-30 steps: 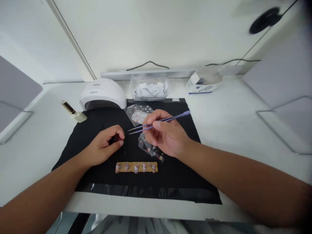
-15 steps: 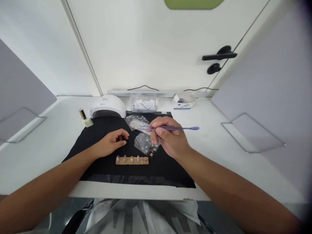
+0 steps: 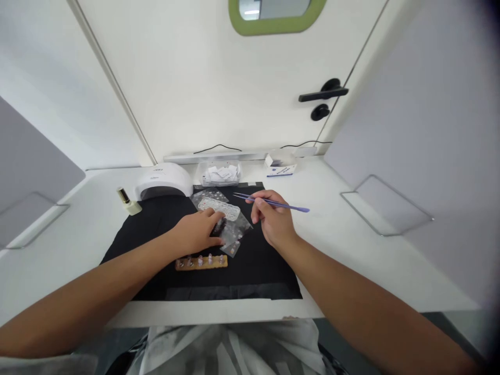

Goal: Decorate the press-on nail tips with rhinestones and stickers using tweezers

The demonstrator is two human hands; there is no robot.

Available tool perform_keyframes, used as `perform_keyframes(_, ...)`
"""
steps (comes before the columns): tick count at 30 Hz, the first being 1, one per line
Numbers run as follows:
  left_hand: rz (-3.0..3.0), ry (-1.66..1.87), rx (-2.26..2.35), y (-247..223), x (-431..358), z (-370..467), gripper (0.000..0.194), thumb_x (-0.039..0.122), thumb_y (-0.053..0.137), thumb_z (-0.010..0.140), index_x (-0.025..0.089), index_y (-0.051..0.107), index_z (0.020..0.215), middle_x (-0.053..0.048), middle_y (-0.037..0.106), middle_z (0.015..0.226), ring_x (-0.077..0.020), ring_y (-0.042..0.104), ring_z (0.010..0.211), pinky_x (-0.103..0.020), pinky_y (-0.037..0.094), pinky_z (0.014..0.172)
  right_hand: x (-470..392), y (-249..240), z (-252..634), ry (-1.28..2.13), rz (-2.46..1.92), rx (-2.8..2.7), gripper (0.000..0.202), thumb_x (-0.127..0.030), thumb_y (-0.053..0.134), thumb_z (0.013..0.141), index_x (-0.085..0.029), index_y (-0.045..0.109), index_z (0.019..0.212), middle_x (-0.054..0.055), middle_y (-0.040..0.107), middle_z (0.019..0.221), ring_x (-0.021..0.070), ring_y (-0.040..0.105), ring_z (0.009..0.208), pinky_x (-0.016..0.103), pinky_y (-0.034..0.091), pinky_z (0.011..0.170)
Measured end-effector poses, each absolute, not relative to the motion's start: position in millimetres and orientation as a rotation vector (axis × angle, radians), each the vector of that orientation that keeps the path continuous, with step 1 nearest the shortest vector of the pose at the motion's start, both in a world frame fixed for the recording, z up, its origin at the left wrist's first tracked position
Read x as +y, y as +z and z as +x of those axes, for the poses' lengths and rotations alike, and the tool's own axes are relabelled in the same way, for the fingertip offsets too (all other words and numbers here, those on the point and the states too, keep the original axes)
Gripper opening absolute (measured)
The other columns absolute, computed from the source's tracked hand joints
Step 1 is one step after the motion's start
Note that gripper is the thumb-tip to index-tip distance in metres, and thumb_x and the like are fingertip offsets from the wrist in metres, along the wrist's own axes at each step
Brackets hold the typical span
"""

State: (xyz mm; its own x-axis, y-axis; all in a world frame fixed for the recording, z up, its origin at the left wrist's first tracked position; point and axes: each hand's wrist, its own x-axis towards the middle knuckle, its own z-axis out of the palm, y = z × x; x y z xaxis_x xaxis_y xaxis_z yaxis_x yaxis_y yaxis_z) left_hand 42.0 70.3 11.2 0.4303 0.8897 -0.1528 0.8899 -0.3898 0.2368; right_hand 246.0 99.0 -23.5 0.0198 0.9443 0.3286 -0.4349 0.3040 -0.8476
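My right hand (image 3: 276,221) is closed around purple tweezers (image 3: 278,203), whose pointed tips reach left over the mat. My left hand (image 3: 198,230) lies low over the mat, thumb and fingers apart. Its fingertips are at the near edge of a clear compartment case (image 3: 219,208), and its thumb is by a transparent sticker sheet (image 3: 232,245); whether it presses on either I cannot tell. Another sticker sheet (image 3: 207,195) lies partly under the case. In front of the left hand is a tan strip (image 3: 201,262) bearing several pinkish nail tips on small stands.
A black mat (image 3: 258,276) covers the table's middle. Along its back stand a white nail lamp (image 3: 164,178), a clear box of white packets (image 3: 221,173) and an open carton (image 3: 279,164). A nail polish bottle (image 3: 129,203) is at the left. Wire stands (image 3: 385,208) flank the table.
My left hand has moved right and opened out over the sheets and case. The right hand with the tweezers has drawn off the case to the right. The camera view has shifted.
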Motion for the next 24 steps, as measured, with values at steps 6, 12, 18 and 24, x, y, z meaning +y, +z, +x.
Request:
perform_keyframes(6,2.309,0.142,1.522,5.4,78.3,42.6,0.04,0.038,0.062,0.096,0.016,0.056,0.13,-0.01,0.063,0.12,-0.0231,0.065,0.104,-0.045,0.056,0.091,98.2,-19.2,249.6,1.168,-0.626,-0.988,0.008,-0.027,0.069,0.078,-0.02,0.066,0.081,-0.003,0.073,0.07,0.0039,0.048,0.037,0.019,0.035,0.039)
perform_keyframes(12,2.031,0.563,1.397,-2.3,79.1,15.6,0.028,0.039,0.061,0.096,0.013,0.061,0.105,-0.001,0.062,0.086,-0.012,0.06,0.07,-0.028,0.054,0.065,91.5,-11.6,253.5,1.203,-0.536,-0.965,0.007,-0.026,0.07,0.079,-0.022,0.066,0.082,-0.004,0.074,0.073,0.0046,0.048,0.039,0.023,0.048,0.047)
perform_keyframes(18,1.796,1.011,1.268,7.2,53.9,0.0,0.03,0.043,0.074,0.081,0.016,0.059,0.083,0.003,0.055,0.069,-0.009,0.05,0.059,-0.021,0.042,0.053,72.4,-3.6,253.2,1.252,-0.404,-1.035,0.005,-0.029,0.075,0.08,-0.025,0.073,0.082,-0.003,0.073,0.077,0.0085,0.06,0.053,0.027,0.053,0.059)
perform_keyframes(24,1.742,1.25,1.095,10.2,34.4,7.6,0.018,0.028,0.079,0.078,0.017,0.066,0.084,-0.002,0.063,0.081,-0.0128,0.059,0.073,-0.023,0.05,0.066,52.7,-4.3,245.2,1.301,-0.291,-1.177,0.004,-0.031,0.075,0.083,-0.028,0.077,0.085,-0.002,0.071,0.074,0.0144,0.067,0.07,0.035,0.057,0.078)
